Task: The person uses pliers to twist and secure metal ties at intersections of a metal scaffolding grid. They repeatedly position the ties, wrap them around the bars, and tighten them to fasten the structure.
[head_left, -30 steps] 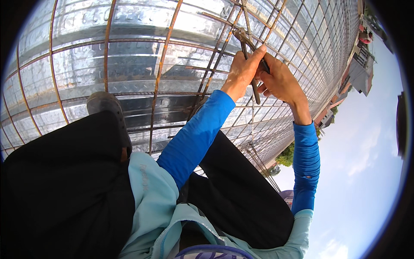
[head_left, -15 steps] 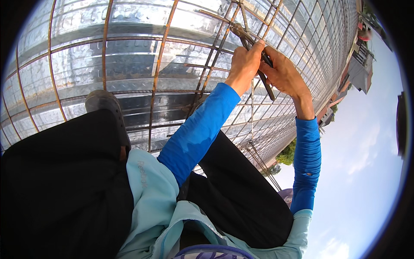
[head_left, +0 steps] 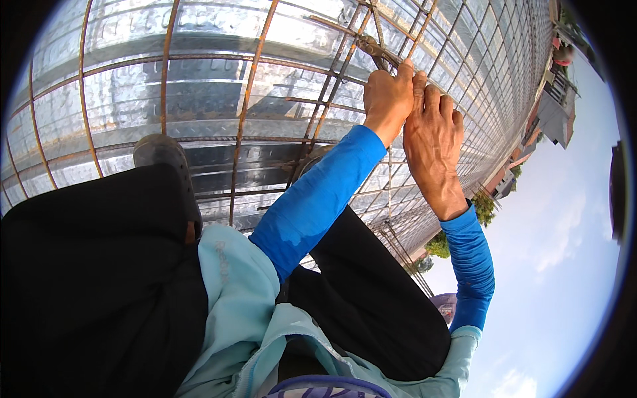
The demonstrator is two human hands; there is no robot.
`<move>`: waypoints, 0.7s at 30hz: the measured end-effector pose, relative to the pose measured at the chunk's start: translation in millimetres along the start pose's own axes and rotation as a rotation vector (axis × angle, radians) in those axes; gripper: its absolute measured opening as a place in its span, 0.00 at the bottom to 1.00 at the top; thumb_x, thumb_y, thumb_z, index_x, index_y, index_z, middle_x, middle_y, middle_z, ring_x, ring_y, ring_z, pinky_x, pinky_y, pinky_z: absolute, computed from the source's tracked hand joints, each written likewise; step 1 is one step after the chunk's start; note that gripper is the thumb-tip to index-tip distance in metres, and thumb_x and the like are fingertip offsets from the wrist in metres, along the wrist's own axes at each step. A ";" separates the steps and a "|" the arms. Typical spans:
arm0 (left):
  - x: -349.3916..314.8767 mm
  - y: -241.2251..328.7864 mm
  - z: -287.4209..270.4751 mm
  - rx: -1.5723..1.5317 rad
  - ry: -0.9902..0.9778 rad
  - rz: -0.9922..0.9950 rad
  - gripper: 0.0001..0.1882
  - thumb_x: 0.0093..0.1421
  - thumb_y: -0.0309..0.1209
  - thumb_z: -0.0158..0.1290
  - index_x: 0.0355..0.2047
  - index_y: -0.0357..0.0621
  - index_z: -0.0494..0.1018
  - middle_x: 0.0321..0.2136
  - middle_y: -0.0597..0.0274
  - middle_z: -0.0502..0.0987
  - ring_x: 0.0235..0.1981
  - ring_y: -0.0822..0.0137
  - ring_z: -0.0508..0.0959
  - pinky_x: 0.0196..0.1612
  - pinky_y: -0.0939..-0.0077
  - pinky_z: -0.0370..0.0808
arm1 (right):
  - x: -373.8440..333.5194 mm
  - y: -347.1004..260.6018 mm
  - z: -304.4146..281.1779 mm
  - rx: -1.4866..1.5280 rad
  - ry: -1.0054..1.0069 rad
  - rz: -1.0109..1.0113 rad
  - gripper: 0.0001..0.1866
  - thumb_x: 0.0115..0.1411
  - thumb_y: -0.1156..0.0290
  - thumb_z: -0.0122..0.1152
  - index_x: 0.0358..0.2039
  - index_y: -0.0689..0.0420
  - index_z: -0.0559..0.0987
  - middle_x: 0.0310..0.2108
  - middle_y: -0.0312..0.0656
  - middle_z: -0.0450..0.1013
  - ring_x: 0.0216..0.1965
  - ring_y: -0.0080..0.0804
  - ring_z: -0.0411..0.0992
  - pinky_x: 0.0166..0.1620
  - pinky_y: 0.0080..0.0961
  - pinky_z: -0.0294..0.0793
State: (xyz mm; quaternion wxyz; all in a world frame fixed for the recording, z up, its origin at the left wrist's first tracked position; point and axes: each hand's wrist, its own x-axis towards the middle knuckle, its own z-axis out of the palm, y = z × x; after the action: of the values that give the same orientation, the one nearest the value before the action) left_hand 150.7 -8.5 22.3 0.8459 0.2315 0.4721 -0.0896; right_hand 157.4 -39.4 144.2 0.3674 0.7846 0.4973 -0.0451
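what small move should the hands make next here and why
Perhaps firm up the right hand around the handles: the pincers' head sits by the crossing rusty bars, the left hand seems closed on the tool, but the right's grip is hidden.

Rusty bars (head_left: 249, 86) cross over the shiny metal sheet (head_left: 126, 33), so a hand can only go down through the holes between them. The holes on the left look big. By the pincers (head_left: 369, 46), the bars sit close together and the gaps are small. The left hand (head_left: 387, 99) and right hand (head_left: 434, 146) fill the space just below. A shoe (head_left: 159, 156) and a bent leg (head_left: 99, 265) block the lower left. Right of the right sleeve (head_left: 472, 265) is open air.
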 end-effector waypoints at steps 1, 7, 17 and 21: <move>-7.0 10.0 0.8 -0.038 0.001 0.017 0.30 0.68 0.47 0.56 0.26 0.23 0.76 0.25 0.54 0.77 0.28 0.66 0.77 0.27 0.63 0.74 | 1.4 -0.6 -0.8 -0.043 -0.100 0.020 0.36 0.60 0.70 0.60 0.68 0.67 0.65 0.44 0.42 0.70 0.41 0.32 0.70 0.43 0.30 0.73; -5.4 5.5 3.6 0.024 0.026 0.055 0.35 0.65 0.53 0.55 0.18 0.28 0.78 0.19 0.44 0.81 0.23 0.48 0.83 0.30 0.54 0.76 | -0.7 -0.2 21.1 -0.218 -0.021 -0.020 0.32 0.62 0.69 0.58 0.65 0.68 0.67 0.41 0.42 0.71 0.37 0.32 0.71 0.37 0.28 0.73; -14.2 -14.6 -14.2 0.041 0.354 0.309 0.20 0.74 0.38 0.46 0.46 0.26 0.68 0.39 0.37 0.78 0.42 0.42 0.79 0.50 0.54 0.74 | 0.1 28.0 42.8 -0.033 -0.058 -0.079 0.16 0.61 0.76 0.58 0.49 0.69 0.73 0.32 0.48 0.75 0.27 0.40 0.81 0.26 0.31 0.82; 4.7 -29.1 -18.3 -0.071 0.107 0.131 0.14 0.72 0.33 0.45 0.41 0.30 0.72 0.33 0.40 0.79 0.35 0.45 0.80 0.42 0.53 0.76 | 14.3 34.9 32.5 0.222 -0.173 -0.039 0.05 0.62 0.76 0.58 0.35 0.65 0.74 0.27 0.54 0.78 0.25 0.49 0.81 0.26 0.40 0.82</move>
State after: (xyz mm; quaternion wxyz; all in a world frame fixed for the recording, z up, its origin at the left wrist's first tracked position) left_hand 128.6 -25.0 1.3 0.8312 0.2364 0.5032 -0.0046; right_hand 202.5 -57.1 132.9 0.3191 0.8037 0.4710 -0.1744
